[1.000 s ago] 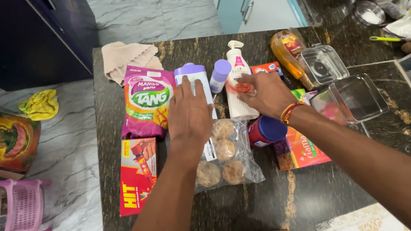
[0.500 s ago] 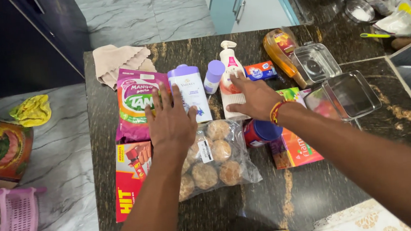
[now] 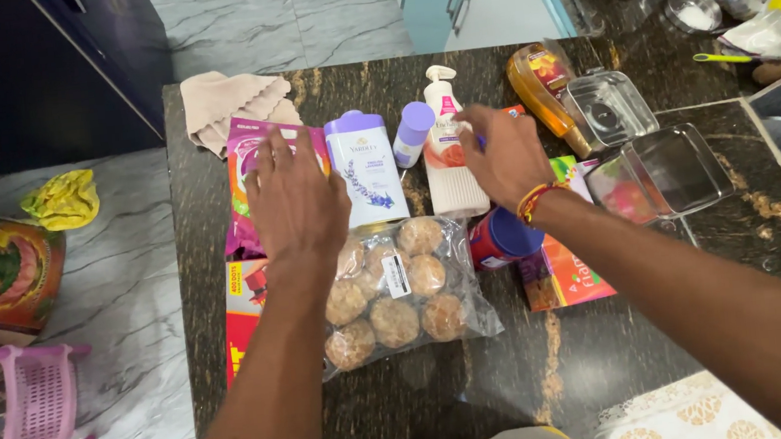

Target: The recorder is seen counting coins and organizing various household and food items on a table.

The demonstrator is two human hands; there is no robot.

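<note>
- Hands first: my left hand lies flat, palm down, fingers spread, on the pink drink-powder pouch at the left of the dark stone table. Its grip is open and closed on nothing.
- My right hand hovers over the white pump bottle, fingers loosely bent, fingertips at the bottle's upper part. Its grip is open too; I cannot tell whether it touches the bottle.
- The pouch lies flat near the table's left edge, just below a folded beige cloth.
- Between the two hands lies a white talc tin with a purple cap, and beside it a small lilac-capped bottle.
- Below my left wrist sits a clear bag of round brown sweets, touching the tin's lower end.
- A red carton lies partly under my left forearm.
- Under my right wrist stands a red jar with a blue lid, resting against an orange and pink packet.
- To the right lie an amber honey bottle and two clear plastic tubs, one nearer the far edge, one nearer me.
- Off the table, on the marble floor to the left, I see a pink plastic stool and a yellow rag.
</note>
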